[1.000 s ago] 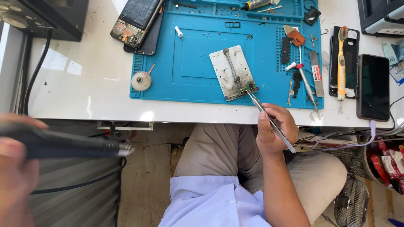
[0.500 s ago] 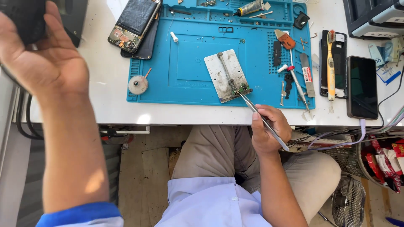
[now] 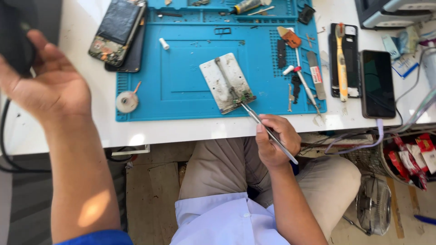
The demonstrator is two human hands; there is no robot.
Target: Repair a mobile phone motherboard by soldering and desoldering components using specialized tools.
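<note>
right hand [image 3: 276, 144] closed round a pair of metal tweezers [image 3: 268, 130], pinch grip, hand sits just off the near edge of the white table [image 3: 190, 130] over the lap; tweezer tips land on a small green circuit piece [image 3: 244, 97] at the lower corner of the steel holder plate [image 3: 225, 81], which lies tilted on the blue repair mat [image 3: 181, 77]. left hand [image 3: 47, 86] raised at far left, palm showing, fingers loosely curled toward a black object [image 3: 16, 41] at the frame edge; can't tell if it's gripping it or only touching. on the mat: round solder-wick spool [image 3: 126, 101] at the left edge, small white cylinder [image 3: 164, 43] further up, orange-tipped tool [image 3: 289, 37] and thin hand tools on the right side. opened phone with exposed board [image 3: 117, 31] lies across the mat's top-left corner. right of the mat: yellow brush [image 3: 341, 63] on a black phone frame [image 3: 344, 63], dark-screened phone [image 3: 378, 84] just beside it. packaging: red and white packets [image 3: 415, 156] in a basket below the table at far right; pale blue and white printed packet [image 3: 404, 59] on the table's far right, partly cut off
</note>
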